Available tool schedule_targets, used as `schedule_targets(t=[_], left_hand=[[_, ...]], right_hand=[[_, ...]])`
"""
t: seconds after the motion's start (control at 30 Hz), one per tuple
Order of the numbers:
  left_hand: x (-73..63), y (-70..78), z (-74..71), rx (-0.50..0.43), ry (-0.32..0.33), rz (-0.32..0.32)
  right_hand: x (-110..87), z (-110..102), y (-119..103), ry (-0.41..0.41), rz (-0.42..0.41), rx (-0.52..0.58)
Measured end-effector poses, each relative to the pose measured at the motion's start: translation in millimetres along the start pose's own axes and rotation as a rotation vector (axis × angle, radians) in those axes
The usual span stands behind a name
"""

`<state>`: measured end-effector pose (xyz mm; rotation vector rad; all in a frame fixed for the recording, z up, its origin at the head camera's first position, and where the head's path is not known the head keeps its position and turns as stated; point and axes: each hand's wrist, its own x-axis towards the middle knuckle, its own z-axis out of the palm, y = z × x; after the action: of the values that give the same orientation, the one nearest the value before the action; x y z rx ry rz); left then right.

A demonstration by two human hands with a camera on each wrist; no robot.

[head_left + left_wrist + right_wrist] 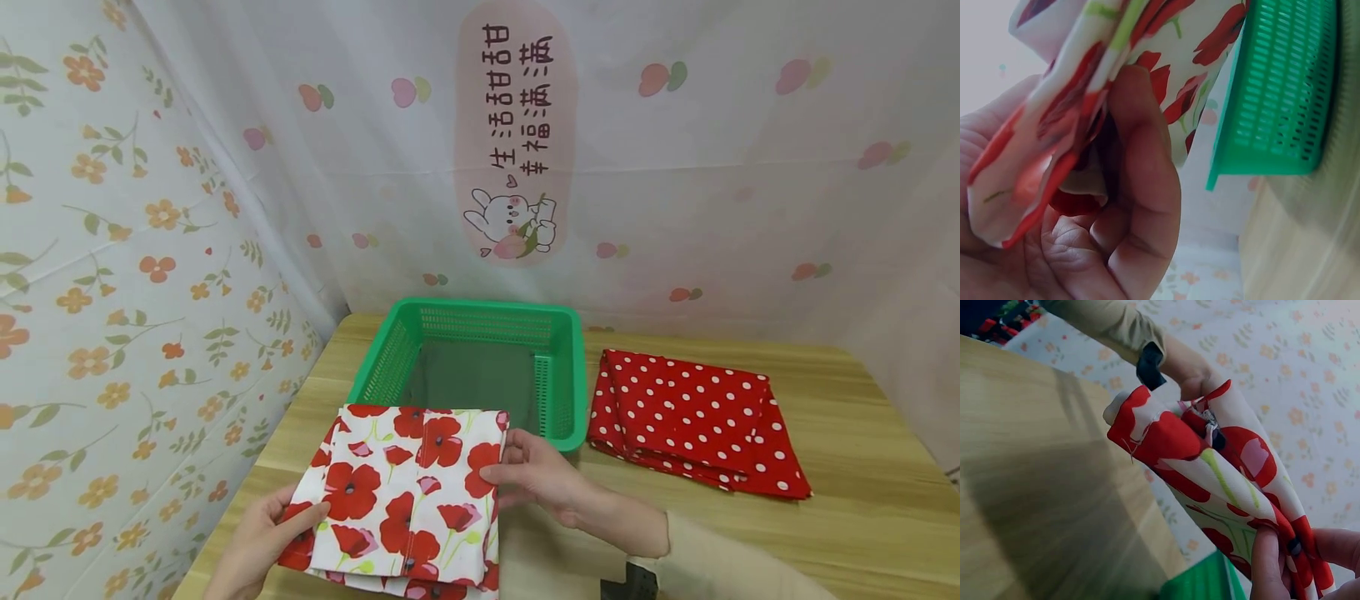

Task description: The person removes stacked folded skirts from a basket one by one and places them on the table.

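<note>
A folded white cloth with red poppies (pixel 408 492) is held up between both hands, its far edge overlapping the near side of a green basket (pixel 581 375). At its left edge my left hand (pixel 258 533) pinches the layers, thumb on top. The left wrist view shows the fingers (pixel 1147 181) curled beneath the folded cloth (pixel 1029 169). My right hand (pixel 543 479) pinches the right edge between thumb and fingers. In the right wrist view, the cloth's rolled layers (pixel 1210 462) and loose threads show at one end, above the wooden table.
On the wooden table (pixel 847 392), right of the basket, lies a folded red cloth with white dots (pixel 690 417). A flowered curtain (pixel 150 292) hangs on the left, and a pale printed curtain (pixel 675 167) hangs behind the table.
</note>
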<state>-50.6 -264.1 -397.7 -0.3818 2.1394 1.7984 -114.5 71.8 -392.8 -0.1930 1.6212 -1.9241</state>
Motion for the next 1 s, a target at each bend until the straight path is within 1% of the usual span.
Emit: schedule_targets(t=[0.17,0.37,0.47,0.53,0.6,0.73,0.9,1.0], left_hand=[[-5.8,-10.7,-5.1,0.054,-0.05,-0.015],[-9.1,-24.3,-9.2,0.141,-0.076,-0.026],[-7.0,-33.5,-9.9,0.145,-0.096,-0.025],[-4.6,-39.8,-9.0,0.131,-0.114,-0.027],[-2.0,-44.8,-6.9,0.126,-0.117,-0.029],[3.7,-51.6,-0.7,0.141,-0.089,-0.036],[9.3,-58.2,6.0,0.206,-0.039,-0.044],[12.5,-61.2,11.1,0.234,0.003,-0.056]], right_hand=[[-4.6,4,11,-0.013,0.018,0.003],[-8.0,7,28,-0.005,0.055,0.009],[-8.2,7,36,0.004,0.061,0.017],[-7.3,7,43,0.006,0.05,0.015],[-5.8,6,49,0.005,0.041,0.019],[-2.0,3,61,0.002,0.04,0.009],[3.2,1,73,0.021,0.065,-0.025],[4.9,0,78,0.035,0.071,-0.062]])
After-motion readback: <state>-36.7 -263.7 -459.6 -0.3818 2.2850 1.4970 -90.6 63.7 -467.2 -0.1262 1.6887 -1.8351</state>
